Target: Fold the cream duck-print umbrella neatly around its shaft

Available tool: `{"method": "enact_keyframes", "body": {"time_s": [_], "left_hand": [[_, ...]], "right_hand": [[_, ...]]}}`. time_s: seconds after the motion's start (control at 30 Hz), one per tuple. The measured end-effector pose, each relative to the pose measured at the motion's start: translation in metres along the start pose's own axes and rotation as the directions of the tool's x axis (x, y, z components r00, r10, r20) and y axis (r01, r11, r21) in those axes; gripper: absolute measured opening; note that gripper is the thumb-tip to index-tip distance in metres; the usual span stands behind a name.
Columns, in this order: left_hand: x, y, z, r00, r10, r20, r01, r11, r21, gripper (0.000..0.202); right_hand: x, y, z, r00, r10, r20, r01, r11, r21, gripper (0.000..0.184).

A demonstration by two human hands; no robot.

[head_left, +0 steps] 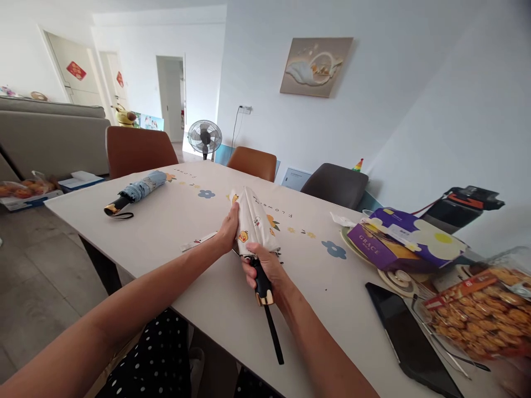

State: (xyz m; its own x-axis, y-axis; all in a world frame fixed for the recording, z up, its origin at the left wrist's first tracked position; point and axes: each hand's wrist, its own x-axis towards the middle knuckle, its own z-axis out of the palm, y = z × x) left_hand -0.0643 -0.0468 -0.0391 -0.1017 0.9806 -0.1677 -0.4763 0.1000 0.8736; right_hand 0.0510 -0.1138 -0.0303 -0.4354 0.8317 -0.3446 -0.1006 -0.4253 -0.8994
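White umbrella [256,224] between left hand [229,229], clasping canopy [250,207], and right hand [270,268], gripping handle [262,283].

Head-worn view, looking forward, tilted down; near the table [302,268]

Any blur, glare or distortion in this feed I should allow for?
Head view, centre: white umbrella, left hand and right hand look fairly sharp, no strong glare; head view, edges: wide-angle stretch, leftmost door leaning, snack bag softer toward the lower-right corner.
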Motion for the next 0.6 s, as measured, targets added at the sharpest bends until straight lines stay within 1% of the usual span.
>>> {"method": "enact_keyframes", "body": {"time_s": [0.07, 0.13, 0.2, 0.23, 0.3, 0.37, 0.4, 0.53, 0.6], "left_hand": [[0.0, 0.0, 0.001, 0.999, -0.045, -0.008, 0.045, 0.996, -0.078, 0.068], [0.004, 0.003, 0.0, 0.998, -0.06, -0.012, 0.057, 0.986, -0.158, 0.066], [0.01, 0.009, -0.004, 0.998, -0.05, -0.04, 0.04, 0.975, -0.22, 0.062], [0.014, 0.014, -0.007, 0.997, -0.02, -0.079, 0.002, 0.973, -0.23, 0.059], [0.022, 0.022, -0.017, 0.979, 0.074, -0.188, -0.112, 0.974, -0.196, 0.049], [0.028, 0.029, -0.027, 0.943, 0.166, -0.287, -0.207, 0.971, -0.117, 0.039], [0.031, 0.031, -0.032, 0.925, 0.201, -0.322, -0.237, 0.968, -0.077, 0.036], [0.041, 0.031, -0.044, 0.847, 0.316, -0.428, -0.324, 0.944, 0.056, 0.034], [0.047, 0.026, -0.045, 0.828, 0.335, -0.45, -0.32, 0.941, 0.111, 0.034]], "right_hand": [[0.001, -0.001, -0.002, 0.995, 0.018, 0.098, -0.025, 0.997, 0.067, 0.032], [0.001, -0.001, -0.002, 0.983, 0.026, 0.184, -0.048, 0.992, 0.116, 0.034], [0.001, -0.001, -0.002, 0.966, 0.027, 0.258, -0.063, 0.989, 0.132, 0.036], [0.001, -0.001, -0.002, 0.957, 0.026, 0.29, -0.067, 0.989, 0.132, 0.037], [0.001, 0.0, -0.001, 0.945, 0.027, 0.325, -0.07, 0.99, 0.122, 0.037], [0.001, 0.001, 0.001, 0.943, 0.037, 0.33, -0.075, 0.992, 0.104, 0.037], [0.001, 0.002, 0.001, 0.943, 0.048, 0.33, -0.083, 0.992, 0.093, 0.037], [0.001, 0.004, 0.004, 0.935, 0.097, 0.341, -0.132, 0.988, 0.079, 0.036], [0.001, 0.004, 0.004, 0.943, 0.082, 0.323, -0.117, 0.989, 0.092, 0.036]]}}
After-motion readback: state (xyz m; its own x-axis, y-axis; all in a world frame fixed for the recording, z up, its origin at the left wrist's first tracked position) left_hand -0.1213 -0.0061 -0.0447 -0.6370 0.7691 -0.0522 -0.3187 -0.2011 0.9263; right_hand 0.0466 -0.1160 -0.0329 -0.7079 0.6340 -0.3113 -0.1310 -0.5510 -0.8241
